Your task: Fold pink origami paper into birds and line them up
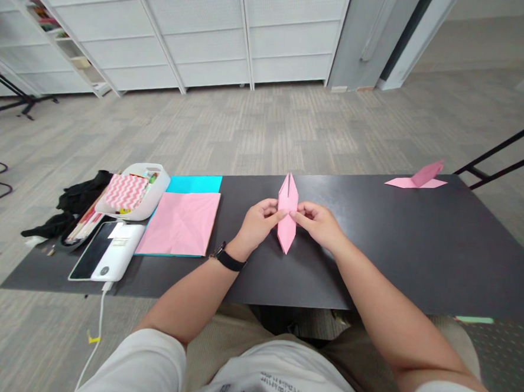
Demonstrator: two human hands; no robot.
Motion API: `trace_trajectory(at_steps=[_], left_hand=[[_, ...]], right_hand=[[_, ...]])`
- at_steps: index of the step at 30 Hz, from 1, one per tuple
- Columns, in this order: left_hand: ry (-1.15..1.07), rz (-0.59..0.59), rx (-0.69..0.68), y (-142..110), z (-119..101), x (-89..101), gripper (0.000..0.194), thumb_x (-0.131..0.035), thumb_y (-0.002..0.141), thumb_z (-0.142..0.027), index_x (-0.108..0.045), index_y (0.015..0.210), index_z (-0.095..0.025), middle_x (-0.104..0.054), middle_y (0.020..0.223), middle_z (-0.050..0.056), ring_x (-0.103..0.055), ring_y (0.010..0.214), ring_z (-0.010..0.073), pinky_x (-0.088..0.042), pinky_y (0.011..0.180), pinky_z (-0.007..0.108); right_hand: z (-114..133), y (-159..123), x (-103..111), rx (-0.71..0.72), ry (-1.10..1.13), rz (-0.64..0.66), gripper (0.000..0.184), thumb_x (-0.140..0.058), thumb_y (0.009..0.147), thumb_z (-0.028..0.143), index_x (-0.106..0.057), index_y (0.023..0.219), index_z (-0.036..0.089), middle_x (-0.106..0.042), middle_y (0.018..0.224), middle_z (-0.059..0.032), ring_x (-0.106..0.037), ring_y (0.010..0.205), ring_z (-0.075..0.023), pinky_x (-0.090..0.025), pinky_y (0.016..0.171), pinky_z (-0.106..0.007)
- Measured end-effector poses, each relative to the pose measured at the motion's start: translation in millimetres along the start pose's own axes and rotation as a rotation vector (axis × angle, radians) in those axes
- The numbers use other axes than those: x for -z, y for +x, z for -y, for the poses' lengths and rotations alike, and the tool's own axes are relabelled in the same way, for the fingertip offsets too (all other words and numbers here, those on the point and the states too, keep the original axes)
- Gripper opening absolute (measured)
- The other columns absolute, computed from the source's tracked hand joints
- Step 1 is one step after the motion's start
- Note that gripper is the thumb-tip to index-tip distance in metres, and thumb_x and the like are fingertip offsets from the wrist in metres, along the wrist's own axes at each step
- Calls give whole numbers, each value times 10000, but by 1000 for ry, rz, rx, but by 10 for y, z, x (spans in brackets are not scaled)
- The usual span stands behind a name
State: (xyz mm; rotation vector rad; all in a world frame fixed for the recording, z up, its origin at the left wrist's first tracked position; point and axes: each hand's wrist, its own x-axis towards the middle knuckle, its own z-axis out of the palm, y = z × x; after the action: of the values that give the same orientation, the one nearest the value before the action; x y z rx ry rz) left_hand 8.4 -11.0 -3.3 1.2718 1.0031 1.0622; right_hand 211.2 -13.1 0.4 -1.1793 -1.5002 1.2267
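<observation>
A narrow, diamond-shaped folded pink paper (286,230) is held just above the black table (418,253), its long axis pointing away from me. My left hand (259,220) pinches its left edge near the middle, fingers closed. Its right edge is pinched the same way by my right hand (319,223). A black watch sits on my left wrist.
A stack of pink and cyan paper sheets (181,222) lies to the left. Further left are a white pouch (133,193) with patterned paper, a phone (90,259) on a white power bank, and black cloth. Another folded pink paper (418,178) rests at the far right corner.
</observation>
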Motion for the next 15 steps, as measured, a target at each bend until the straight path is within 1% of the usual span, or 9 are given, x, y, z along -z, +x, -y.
trace_trajectory(at_steps=[2,3,4,6,7,9,11,13,15], left_hand=[[46,-28,-59,-7,4,17,586,-821,898,-479,-615,1362,-187,-781,927,30,-743,800,163,-602,744,281],[88,-44,-116,-16,-3,26,599,-803,920,-442,-576,1422,-207,-791,984,40,-763,862,172,-620,798,299],[142,-49,-182,-29,-17,35,573,-774,948,-398,-561,1451,-224,-796,1056,55,-777,944,182,-628,868,319],[265,-25,-316,-60,-64,48,437,-686,1006,-302,-604,1431,-240,-784,1198,85,-767,1100,194,-611,1002,353],[323,0,-371,-76,-93,52,371,-638,1025,-256,-643,1396,-239,-774,1244,94,-754,1148,198,-601,1035,363],[424,38,-466,-101,-150,54,309,-585,1025,-184,-715,1300,-232,-758,1274,99,-732,1185,204,-604,1029,367],[497,51,-542,-116,-195,51,277,-588,1003,-148,-758,1206,-227,-756,1242,96,-722,1172,209,-610,1004,368],[526,61,-585,-124,-224,48,263,-602,984,-132,-772,1161,-225,-756,1209,93,-721,1148,211,-612,991,371],[529,69,-598,-131,-241,48,280,-612,966,-116,-769,1171,-225,-754,1208,95,-721,1139,213,-614,976,371]], right_hand=[[20,10,23,-22,69,-9,428,-844,804,637,-715,822,230,-684,744,18,-585,664,-151,-526,660,-308],[37,16,33,-40,114,-13,437,-858,783,642,-716,822,231,-697,756,14,-602,676,-155,-542,676,-317],[57,21,42,-60,159,-17,447,-876,757,645,-716,819,232,-704,760,11,-614,681,-157,-554,684,-322],[98,29,60,-98,236,-27,464,-914,700,637,-717,812,233,-697,737,15,-618,669,-154,-562,675,-321],[117,32,68,-113,264,-29,467,-932,676,623,-718,810,231,-688,720,20,-613,656,-148,-562,667,-316],[146,31,83,-142,303,-25,463,-959,646,587,-718,809,227,-672,697,31,-605,638,-137,-559,658,-305],[164,26,93,-167,325,-20,453,-972,634,554,-713,800,222,-671,696,37,-606,636,-130,-558,657,-296],[172,19,97,-181,337,-21,446,-975,629,536,-704,785,218,-674,698,39,-608,636,-125,-555,655,-289],[176,14,98,-188,344,-24,441,-979,624,523,-706,784,216,-678,702,39,-613,639,-123,-554,657,-283]])
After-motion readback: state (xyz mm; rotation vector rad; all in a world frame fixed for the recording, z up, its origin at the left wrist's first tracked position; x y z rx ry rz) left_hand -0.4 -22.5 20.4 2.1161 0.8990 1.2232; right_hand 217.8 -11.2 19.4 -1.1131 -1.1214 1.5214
